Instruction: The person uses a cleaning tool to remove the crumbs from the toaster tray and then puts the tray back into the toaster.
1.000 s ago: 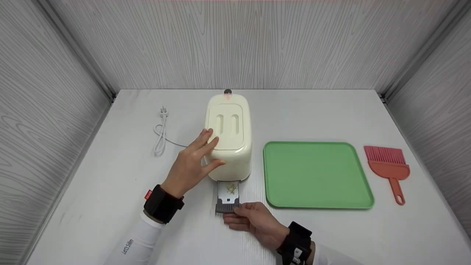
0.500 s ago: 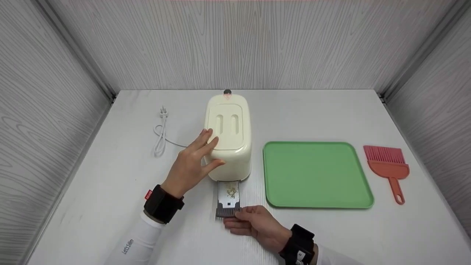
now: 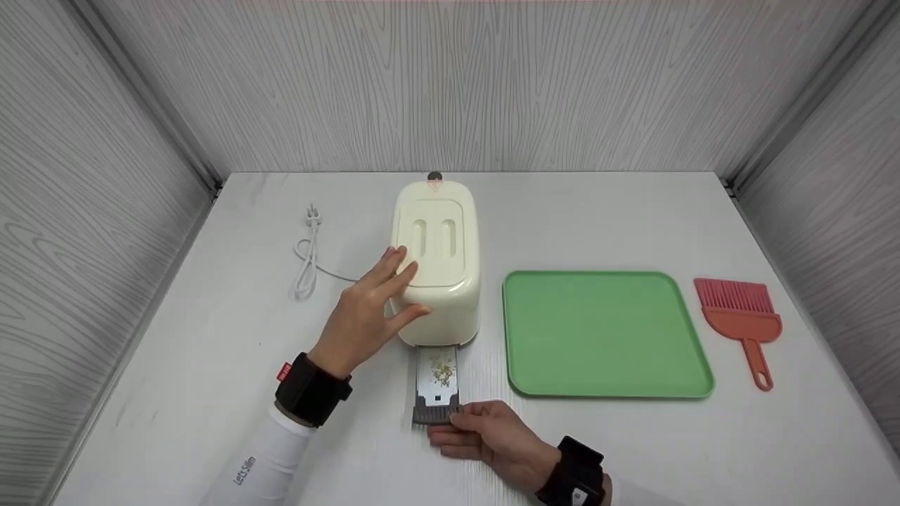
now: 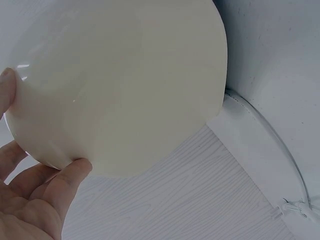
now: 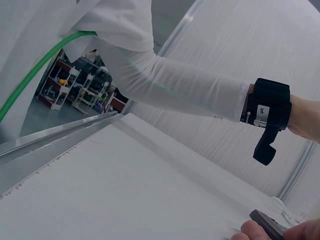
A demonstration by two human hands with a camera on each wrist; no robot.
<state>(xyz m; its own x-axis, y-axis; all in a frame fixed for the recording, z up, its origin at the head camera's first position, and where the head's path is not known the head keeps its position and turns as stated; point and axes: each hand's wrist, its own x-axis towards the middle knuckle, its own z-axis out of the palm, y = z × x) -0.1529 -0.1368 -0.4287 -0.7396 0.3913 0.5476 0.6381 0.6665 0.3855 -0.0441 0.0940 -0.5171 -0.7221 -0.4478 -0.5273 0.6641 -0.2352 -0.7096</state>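
A cream toaster (image 3: 450, 320) stands mid-table with a lid (image 3: 436, 267) over its top. My left hand (image 3: 360, 325) holds its near left corner, fingertips on the lid and thumb on the end face. In the left wrist view that hand's thumb (image 4: 75, 172) lies on the glossy toaster wall (image 4: 140, 90). From the toaster's base a metal crumb tray (image 3: 425, 390) sticks out, strewn with yellowish crumbs (image 3: 443, 367). My right hand (image 3: 500, 444) pinches the right end of the tray's dark grey handle (image 3: 432, 414). In the right wrist view only fingertips and the dark handle (image 5: 267, 225) show.
Right of the toaster lies a green tray (image 3: 608, 334). Beyond it is a small brush (image 3: 743, 323) with red bristles and an orange handle. A bundled white power cord (image 3: 307, 267) lies to the left. Grey panels enclose the table at the back and both sides.
My right hand has drawn the crumb tray a little further out toward me, exposing more crumbs. The left hand has stayed in place on the toaster.
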